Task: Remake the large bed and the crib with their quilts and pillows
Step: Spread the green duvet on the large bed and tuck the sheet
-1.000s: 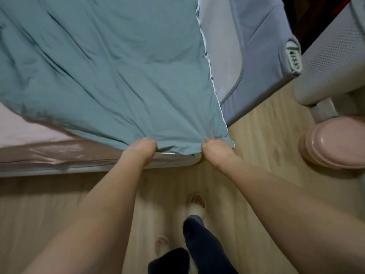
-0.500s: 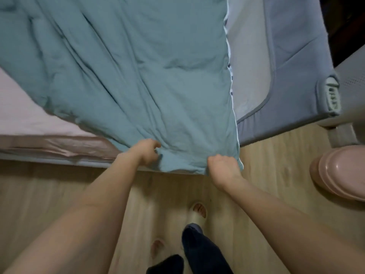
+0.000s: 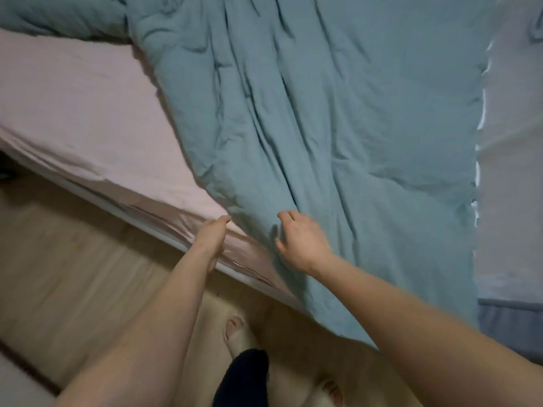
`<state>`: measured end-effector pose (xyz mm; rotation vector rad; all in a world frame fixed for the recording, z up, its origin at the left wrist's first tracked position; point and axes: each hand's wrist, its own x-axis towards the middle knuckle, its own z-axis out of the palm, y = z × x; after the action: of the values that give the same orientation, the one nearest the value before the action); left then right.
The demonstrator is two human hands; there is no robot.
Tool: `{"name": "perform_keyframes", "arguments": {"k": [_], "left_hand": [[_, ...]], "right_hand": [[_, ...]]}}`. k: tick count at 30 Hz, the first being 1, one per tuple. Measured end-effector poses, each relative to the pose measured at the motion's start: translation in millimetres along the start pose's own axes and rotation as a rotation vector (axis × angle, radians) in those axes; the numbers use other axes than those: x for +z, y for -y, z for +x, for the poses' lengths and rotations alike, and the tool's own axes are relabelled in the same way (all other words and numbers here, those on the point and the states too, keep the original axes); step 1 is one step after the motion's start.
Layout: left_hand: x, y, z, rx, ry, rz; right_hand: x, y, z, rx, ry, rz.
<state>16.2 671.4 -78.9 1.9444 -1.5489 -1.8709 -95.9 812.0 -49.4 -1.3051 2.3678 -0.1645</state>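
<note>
A teal quilt (image 3: pixel 338 127) lies rumpled across the large bed, and its near corner hangs over the bed's edge toward the floor. The pink sheet (image 3: pixel 88 118) is bare on the left. My left hand (image 3: pixel 212 237) reaches along the mattress edge, its straight fingertips touching the quilt's left border. Over the quilt near the edge hovers my right hand (image 3: pixel 302 242), fingers loosely curled and holding nothing. The crib (image 3: pixel 511 177), pale grey with a blue-grey rail, stands against the bed on the right.
Light wooden floor (image 3: pixel 73 283) runs below the bed frame. My feet in slippers (image 3: pixel 235 333) stand close to the bed's edge. A pale surface with a dark border shows at the bottom left corner (image 3: pixel 17 386).
Both hands gripped the quilt's near hem before and have let it go. The view has shifted left, and the hem now droops past the bed's edge.
</note>
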Motion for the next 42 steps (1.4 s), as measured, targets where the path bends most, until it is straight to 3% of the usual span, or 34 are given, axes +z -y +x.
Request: {"name": "perform_keyframes", "arguments": {"k": [5, 13, 16, 21, 25, 27, 30, 35, 39, 42], "left_hand": [[-13, -19, 56, -0.126, 0.080, -0.335], [-37, -53, 143, -0.178, 0.175, -0.388], [-33, -61, 159, -0.205, 0.218, -0.423], [-14, -81, 152, -0.257, 0.374, -0.603], [1, -120, 124, -0.251, 0.531, -0.669], [5, -134, 114, -0.221, 0.487, -0.637], [1, -141, 108, -0.145, 0.291, -0.532], [-16, -153, 84, 0.150, -0.015, -0.420], [-48, -162, 53, 0.386, -0.239, -0.187], [-71, -171, 30, 0.477, -0.256, -0.101]], "right_hand": [[24, 38, 75, -0.064, -0.036, -0.084], [53, 61, 178, 0.138, 0.014, -0.177], [46, 48, 195, 0.283, -0.059, 0.200], [12, 30, 182, 0.666, -0.141, 1.300], [-24, 19, 172, 0.726, -0.026, 1.516], [-32, 17, 174, 0.721, -0.027, 1.464], [-41, 13, 174, 0.672, -0.055, 1.300], [-54, 25, 176, 0.472, -0.125, 0.613], [-77, 76, 144, 0.069, -0.531, 0.308], [-73, 114, 116, -0.102, -0.435, 0.134]]}}
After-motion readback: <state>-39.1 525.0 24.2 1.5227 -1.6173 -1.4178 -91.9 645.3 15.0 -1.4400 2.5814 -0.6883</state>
